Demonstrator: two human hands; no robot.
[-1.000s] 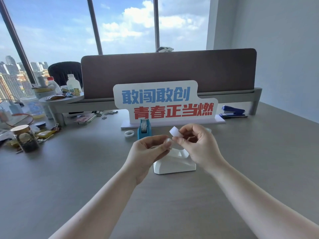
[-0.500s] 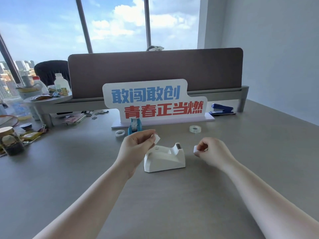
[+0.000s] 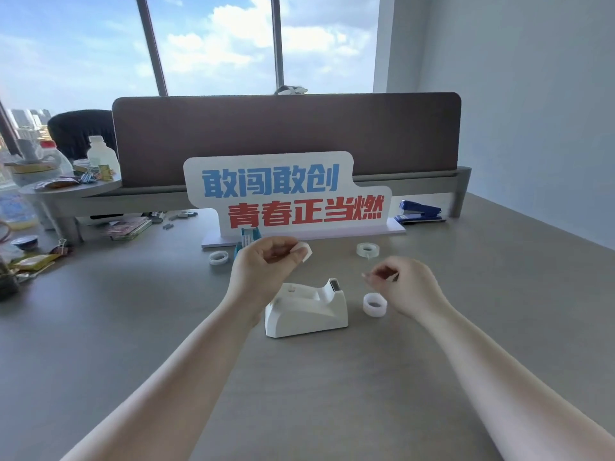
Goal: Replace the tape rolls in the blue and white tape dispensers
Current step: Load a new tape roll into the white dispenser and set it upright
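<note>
The left hand (image 3: 266, 264) is raised above the grey desk top (image 3: 133, 327), fingers curled and pinching a small white plastic piece (image 3: 307, 253) between thumb and fingertips; it looks like the hub from a dispenser, though the blur leaves that uncertain. The right hand (image 3: 404, 284) hangs lower and to the right, fingers loosely curled in on themselves with the tips pressed together; whether they hold something thin I cannot tell. Just beneath the right fingers, apart from them, a small clear tape roll (image 3: 374, 304) lies flat on the desk, just beside the cutter end of the white plastic tape dispenser (image 3: 306, 311); that dispenser stands between the two wrists with its cradle bare, touched by neither hand. Behind the left hand the blue tape dispenser (image 3: 247, 237) shows only in part, hidden by the knuckles, standing against the base of the white sign with blue and red characters (image 3: 286, 194). A second clear roll (image 3: 218, 257) lies to the left of the blue dispenser; a third clear roll (image 3: 367, 250) lies beyond the right hand, near the sign's base; a dark blue stapler (image 3: 421, 211) sits farther right.
</note>
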